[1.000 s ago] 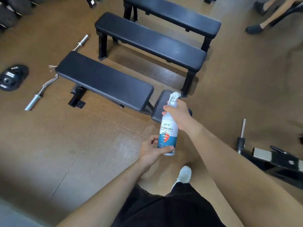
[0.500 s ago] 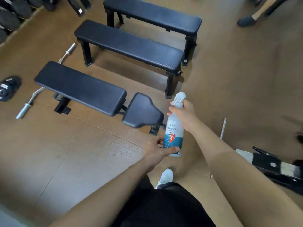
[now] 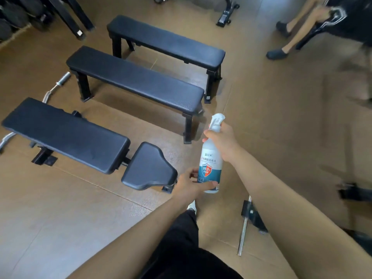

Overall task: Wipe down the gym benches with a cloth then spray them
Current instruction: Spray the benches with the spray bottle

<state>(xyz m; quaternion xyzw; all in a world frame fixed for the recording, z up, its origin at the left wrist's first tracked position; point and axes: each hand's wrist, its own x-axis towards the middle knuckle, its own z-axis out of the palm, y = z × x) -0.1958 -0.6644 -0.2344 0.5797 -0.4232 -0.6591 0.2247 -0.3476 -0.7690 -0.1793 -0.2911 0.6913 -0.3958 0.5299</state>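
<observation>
I hold a white spray bottle (image 3: pixel 210 164) with a blue and red label upright in front of me. My right hand (image 3: pixel 223 142) grips its neck just under the white trigger head. My left hand (image 3: pixel 191 183) cups the bottle's base, thumb across the front. Three black padded benches stand to the left on the brown floor: the nearest bench (image 3: pixel 66 135) with a separate seat pad (image 3: pixel 149 170), a middle flat bench (image 3: pixel 136 81), and a far flat bench (image 3: pixel 167 42). No cloth is in view.
A curl bar (image 3: pixel 56 85) lies on the floor behind the nearest bench. A steel bar with a black bracket (image 3: pixel 244 224) lies at the lower right. Another person's legs (image 3: pixel 293 31) are at the top right. Weight plates (image 3: pixel 12 19) fill the top left corner.
The view has shifted right and forward, so the benches sit further left in frame. Both hands keep the same hold on the bottle, which stays upright.
</observation>
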